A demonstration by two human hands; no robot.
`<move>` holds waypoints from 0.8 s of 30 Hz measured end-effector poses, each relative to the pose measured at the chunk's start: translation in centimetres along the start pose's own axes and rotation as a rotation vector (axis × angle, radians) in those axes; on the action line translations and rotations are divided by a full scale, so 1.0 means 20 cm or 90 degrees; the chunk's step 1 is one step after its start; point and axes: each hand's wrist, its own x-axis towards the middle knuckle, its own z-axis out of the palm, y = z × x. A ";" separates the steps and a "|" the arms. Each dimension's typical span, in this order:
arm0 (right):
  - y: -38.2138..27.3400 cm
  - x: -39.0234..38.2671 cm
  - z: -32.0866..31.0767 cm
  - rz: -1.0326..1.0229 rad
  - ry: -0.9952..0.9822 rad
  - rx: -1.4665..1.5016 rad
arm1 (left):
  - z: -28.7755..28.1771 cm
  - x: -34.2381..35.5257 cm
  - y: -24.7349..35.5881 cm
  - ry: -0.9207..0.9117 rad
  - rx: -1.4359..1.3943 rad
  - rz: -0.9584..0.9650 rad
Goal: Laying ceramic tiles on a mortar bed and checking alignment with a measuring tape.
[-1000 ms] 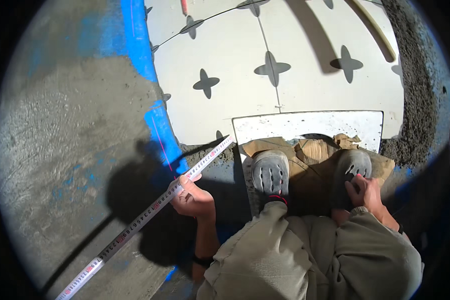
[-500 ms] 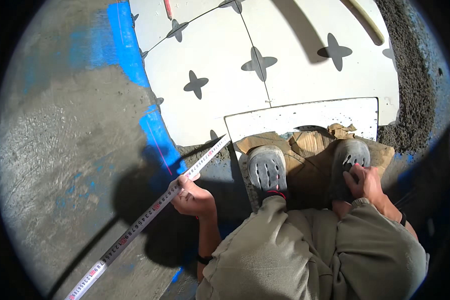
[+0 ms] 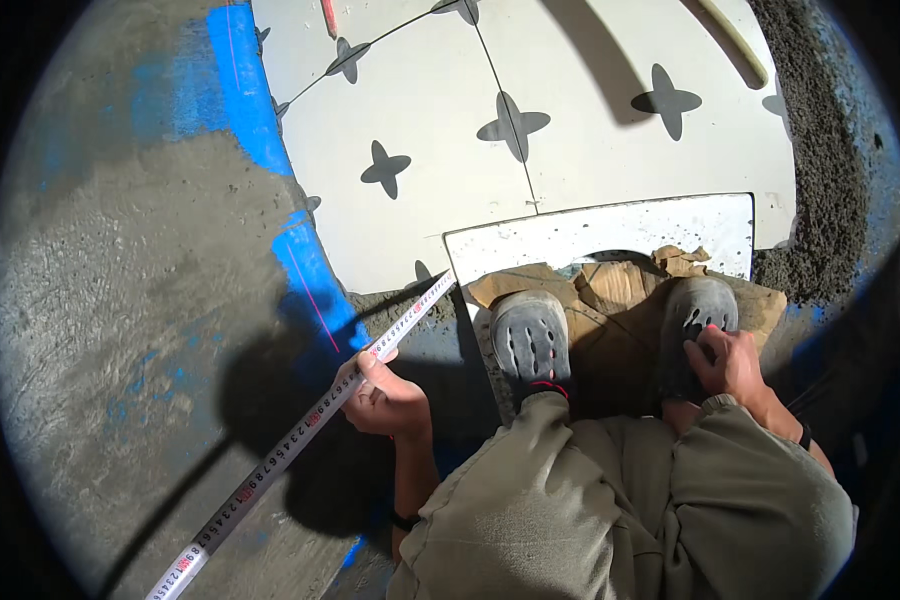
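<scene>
A steel tape measure blade [image 3: 288,442] runs diagonally from the lower left to the near left edge of the white tiles. My left hand [image 3: 390,397] is closed on the blade, thumb on top, and the blade's tip lies beside the left corner of a separate white tile [image 3: 610,225]. My right hand [image 3: 732,362] is closed in front of my right shoe [image 3: 701,305]. Its fingers curl around something small and dark that I cannot make out against the shoe. My left shoe [image 3: 532,335] rests on torn brown cardboard [image 3: 615,290] lying over that tile.
White floor tiles [image 3: 420,110] with dark four-petal marks lie ahead. A red pencil [image 3: 329,18] and a wooden handle [image 3: 735,45] rest on them. Grey mortar [image 3: 820,200] borders the right side. Blue paint [image 3: 305,270] marks the rough concrete floor [image 3: 130,280] at left.
Both hands keep almost the same pose. The lower part of the tape blade has swung slightly to the right, and the whole view has shifted a little.
</scene>
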 end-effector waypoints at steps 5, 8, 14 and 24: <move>-0.01 0.00 -0.02 0.024 -0.029 -0.009 | 0.00 0.00 0.01 -0.010 0.014 0.001; -0.01 0.01 -0.02 0.033 -0.028 0.007 | 0.00 0.00 0.01 -0.002 0.011 -0.004; -0.06 0.02 -0.05 0.065 -0.030 -0.005 | 0.01 0.01 0.08 0.012 0.010 -0.066; -0.04 0.02 -0.03 0.009 -0.010 -0.043 | -0.02 -0.03 0.02 -0.017 0.002 -0.101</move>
